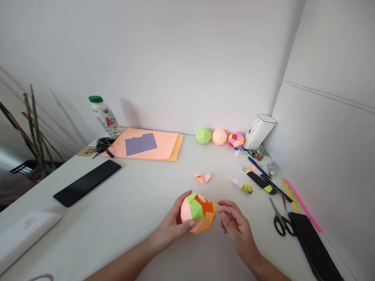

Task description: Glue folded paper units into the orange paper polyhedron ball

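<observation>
My left hand [171, 226] is wrapped round a faceted paper ball [197, 210] of pink, green and orange panels. The ball has a gap on its upper right side, through which its orange inside shows. Just right of that gap is my right hand [237, 230], its fingers loosely curved and apart, with nothing visible in them. Beyond the ball lie small folded peach paper pieces [208, 178]. A small glue bottle [242, 185] with a yellow label rests on its side to their right.
Three finished-looking paper balls [219, 137] stand by the wall, beside a white box [259, 130]. A cutter knife [260, 182], scissors [280, 221] and a black phone-like object [315, 246] lie right. Left are paper sheets [166, 144], a bottle [106, 119] and a black slab [88, 181].
</observation>
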Available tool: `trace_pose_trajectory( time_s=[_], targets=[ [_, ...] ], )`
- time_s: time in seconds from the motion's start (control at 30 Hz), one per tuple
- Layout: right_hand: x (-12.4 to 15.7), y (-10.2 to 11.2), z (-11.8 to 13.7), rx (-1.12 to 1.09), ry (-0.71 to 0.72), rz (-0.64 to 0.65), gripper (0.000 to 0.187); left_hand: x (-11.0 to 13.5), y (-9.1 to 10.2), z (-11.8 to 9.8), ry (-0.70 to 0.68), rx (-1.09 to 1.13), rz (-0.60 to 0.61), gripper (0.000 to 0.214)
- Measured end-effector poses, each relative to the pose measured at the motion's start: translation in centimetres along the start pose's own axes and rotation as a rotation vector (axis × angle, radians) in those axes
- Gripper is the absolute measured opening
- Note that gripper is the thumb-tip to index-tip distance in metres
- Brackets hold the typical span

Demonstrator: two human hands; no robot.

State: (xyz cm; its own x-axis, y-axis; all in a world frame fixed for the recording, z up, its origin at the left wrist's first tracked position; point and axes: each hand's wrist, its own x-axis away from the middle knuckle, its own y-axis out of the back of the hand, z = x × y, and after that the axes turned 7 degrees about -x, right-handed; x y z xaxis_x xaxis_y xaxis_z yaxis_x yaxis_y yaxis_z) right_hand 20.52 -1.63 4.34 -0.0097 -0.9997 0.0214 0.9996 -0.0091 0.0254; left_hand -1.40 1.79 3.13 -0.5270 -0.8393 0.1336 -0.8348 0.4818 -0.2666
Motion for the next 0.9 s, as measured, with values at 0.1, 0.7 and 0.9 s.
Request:
trace_pose_trajectory(
  time_s=[0.1, 0.7, 0.9],
  targets=[
    [-0.6, -0.1, -0.2, -0.076, -0.103, 0.064, 0.027, -0.4, 0.6, 0.3, -0.025, 0.001, 0.012, 0.094],
    [-2.5, 0.5, -1.9, 0.083, -0.095, 0.013, 0.039, -0.5, 2.5, 0.8, -0.239, -0.321, -0.075, 0.068],
    [-5.2, -0.3, -2.5, 0.25, -0.009, -0.068, 0.044, -0.5, 1.9, 0.4, -0.283, -0.274, -0.177, 0.054]
  ],
)
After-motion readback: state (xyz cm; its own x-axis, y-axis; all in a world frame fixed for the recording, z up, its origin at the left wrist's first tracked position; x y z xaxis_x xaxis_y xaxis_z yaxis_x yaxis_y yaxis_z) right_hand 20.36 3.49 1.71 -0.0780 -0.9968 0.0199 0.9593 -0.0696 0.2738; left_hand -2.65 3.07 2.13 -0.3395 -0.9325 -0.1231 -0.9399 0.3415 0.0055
